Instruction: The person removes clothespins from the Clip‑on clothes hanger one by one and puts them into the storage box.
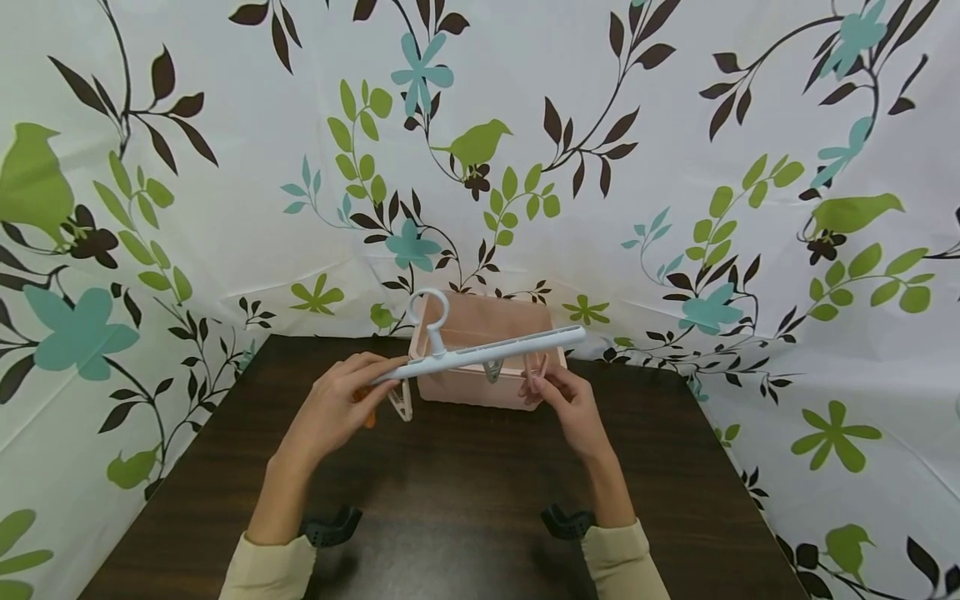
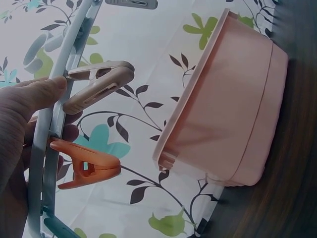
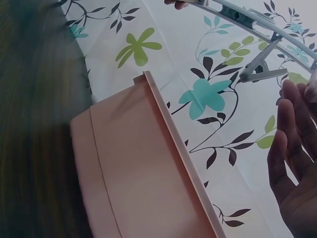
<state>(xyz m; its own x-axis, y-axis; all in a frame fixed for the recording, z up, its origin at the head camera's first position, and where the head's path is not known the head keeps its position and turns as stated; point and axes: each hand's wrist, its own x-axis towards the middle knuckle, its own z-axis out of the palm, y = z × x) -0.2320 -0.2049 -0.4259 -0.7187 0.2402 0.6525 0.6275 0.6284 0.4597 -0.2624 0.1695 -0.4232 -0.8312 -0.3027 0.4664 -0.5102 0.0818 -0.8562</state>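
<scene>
A pale blue clip hanger (image 1: 487, 352) is held in the air, tilted up to the right, with its round hook (image 1: 429, 308) on top. My left hand (image 1: 333, 408) grips its left end, thumb and fingers round the bar. Beside these fingers hang a beige clip (image 2: 101, 84) and an orange clip (image 2: 91, 163); a teal clip (image 2: 57, 227) shows lower in the left wrist view. A grey clip (image 3: 260, 69) hangs mid-bar. Under the right end, my right hand (image 1: 573, 404) pinches a pinkish clip (image 1: 535, 365) between thumb and fingertips; the right wrist view cuts that pinch off.
Behind the hanger, a pink plastic bin (image 1: 472, 390) stands at the far edge of the dark wooden table (image 1: 465, 492). A white cloth (image 1: 510, 225) printed with leaves, birds and flowers hangs behind and at the sides.
</scene>
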